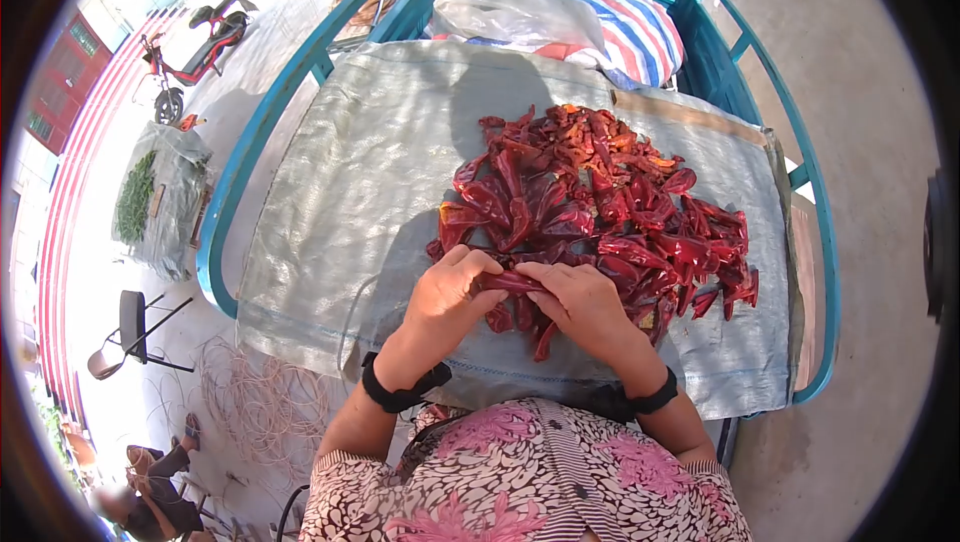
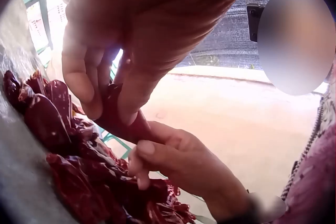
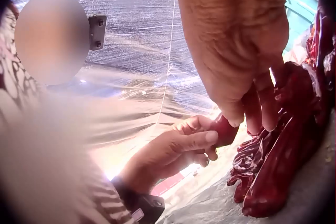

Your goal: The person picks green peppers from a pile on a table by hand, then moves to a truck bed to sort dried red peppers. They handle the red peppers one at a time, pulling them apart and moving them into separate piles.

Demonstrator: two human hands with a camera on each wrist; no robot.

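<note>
1. Hands, one pair, bare: left hand [image 1: 438, 300] and right hand [image 1: 585, 310], close together, both clamped on one red pepper.
2. Red pepper [image 1: 512, 283], one, long and glossy: between the hands, one end pinched by each thumb and fingers, lying roughly crosswise.
3. Wristbands, black, two: one [image 1: 398, 388] behind the left hand, one [image 1: 655, 394] behind the right.
4. Patterned garment [image 1: 530, 462], pink flowers on dark-and-cream print: behind the hands.
5. Pepper heap [image 1: 610, 202], dark red, wrinkled, some pieces orange: just beyond the hands and spreading to their right.
6. Woven sheet [image 1: 330, 157], pale, creased: beneath the heap and the hands.
7. Rail [image 1: 213, 242], blue: left of the hands, with a matching rail to their right.
8. Clear plastic [image 1: 510, 12] and striped cloth [image 1: 640, 27], red, white and blue: well beyond the hands, past the heap.
9. Chair [image 1: 132, 324], black seat: well to the left of the hands.
10. Greens [image 1: 135, 197], on plastic: farther left.
11. Scooter [image 1: 205, 50], red and black: far left, beyond the greens.
</note>
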